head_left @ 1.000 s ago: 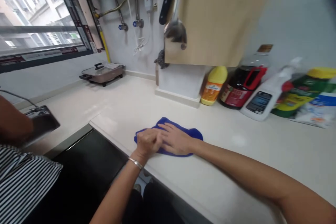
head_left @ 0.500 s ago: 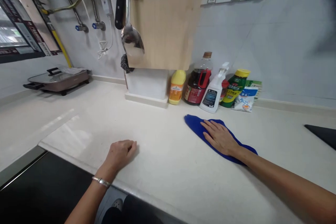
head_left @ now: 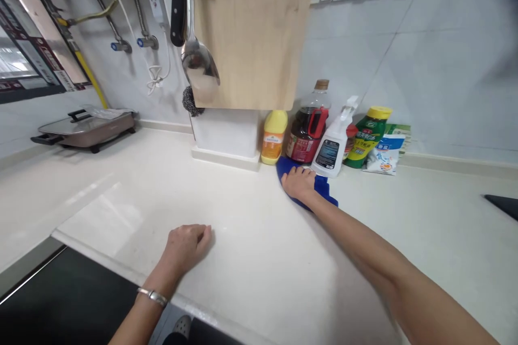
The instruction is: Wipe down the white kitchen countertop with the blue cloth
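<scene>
My right hand point(head_left: 299, 182) presses on a blue cloth point(head_left: 325, 190) on the white countertop point(head_left: 259, 242), its fingers bent over the fabric. The cloth's far edge reaches the foot of a dark sauce bottle point(head_left: 306, 132) with a red handle. Beside it are a yellow bottle point(head_left: 273, 137) on the left and a white spray bottle point(head_left: 332, 143) on the right. Near the counter's front edge, my left hand point(head_left: 188, 245) rests in a loose fist, with nothing visible in it.
A green bottle with a yellow cap point(head_left: 366, 140) and a white packet point(head_left: 384, 155) stand by the wall. A ladle point(head_left: 198, 59) and a cutting board point(head_left: 251, 38) hang above the counter. At the far left sits a lidded electric pan point(head_left: 87, 129); a dark pointed object point(head_left: 504, 206) lies right.
My right hand has slid the blue cloth left and back, up to the bottles, and the cloth is now more bunched. My left hand has stayed nearly in place. The view has shifted slightly.
</scene>
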Demonstrator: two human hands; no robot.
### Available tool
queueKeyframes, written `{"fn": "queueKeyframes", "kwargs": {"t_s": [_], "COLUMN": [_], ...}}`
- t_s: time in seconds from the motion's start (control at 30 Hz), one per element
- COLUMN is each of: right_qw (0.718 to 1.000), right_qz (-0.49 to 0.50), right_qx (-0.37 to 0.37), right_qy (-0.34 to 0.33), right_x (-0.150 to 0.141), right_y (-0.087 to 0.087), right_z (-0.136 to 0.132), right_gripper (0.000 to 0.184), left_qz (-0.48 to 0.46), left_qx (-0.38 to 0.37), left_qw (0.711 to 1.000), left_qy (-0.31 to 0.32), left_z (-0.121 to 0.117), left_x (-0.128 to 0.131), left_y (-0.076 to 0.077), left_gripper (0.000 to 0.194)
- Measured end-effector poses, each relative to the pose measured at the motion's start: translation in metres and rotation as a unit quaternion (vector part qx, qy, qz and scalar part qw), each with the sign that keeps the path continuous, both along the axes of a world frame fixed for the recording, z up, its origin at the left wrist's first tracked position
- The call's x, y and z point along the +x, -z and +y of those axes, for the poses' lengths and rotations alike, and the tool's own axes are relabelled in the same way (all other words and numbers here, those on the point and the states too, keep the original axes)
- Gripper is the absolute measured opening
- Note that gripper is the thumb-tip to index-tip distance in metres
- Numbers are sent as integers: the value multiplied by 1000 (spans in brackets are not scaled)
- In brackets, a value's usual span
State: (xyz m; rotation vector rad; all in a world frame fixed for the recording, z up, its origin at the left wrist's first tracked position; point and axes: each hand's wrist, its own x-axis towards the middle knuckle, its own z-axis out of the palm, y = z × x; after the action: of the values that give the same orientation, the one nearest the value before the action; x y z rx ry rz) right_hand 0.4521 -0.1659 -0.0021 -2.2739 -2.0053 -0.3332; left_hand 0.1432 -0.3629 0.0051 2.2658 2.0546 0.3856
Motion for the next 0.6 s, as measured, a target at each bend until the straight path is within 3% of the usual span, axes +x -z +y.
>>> {"fn": "queueKeyframes", "kwargs": {"t_s": [0.17,0.27,0.37,0.47,0.6], "right_qw": [996,981,946,905,876], "right_qz": [-5,14,41,60,82], "right_qx": [-28,-44,-61,-68,-66], "right_qy": [-82,-190,-316,-416,-472], "right_x": [-39,-66,-79,-65,-12], "right_y": [-7,-10,-10,-7,-1], "right_z": [-39,-69,-99,-136,-190], "right_gripper": [61,63,63,62,60], "left_qz": [16,22,17,8,9], "left_qx": [-20,-23,-14,4,5], "left_qw": [1000,999,1000,1000,1000], "left_qy": [-6,-12,-14,-8,-4], "left_z": [2,3,3,1,0], "left_x": [2,1,-1,-4,-5], "left_y": [-4,-5,-4,-3,-3], "left_gripper": [47,47,48,49,47]}}
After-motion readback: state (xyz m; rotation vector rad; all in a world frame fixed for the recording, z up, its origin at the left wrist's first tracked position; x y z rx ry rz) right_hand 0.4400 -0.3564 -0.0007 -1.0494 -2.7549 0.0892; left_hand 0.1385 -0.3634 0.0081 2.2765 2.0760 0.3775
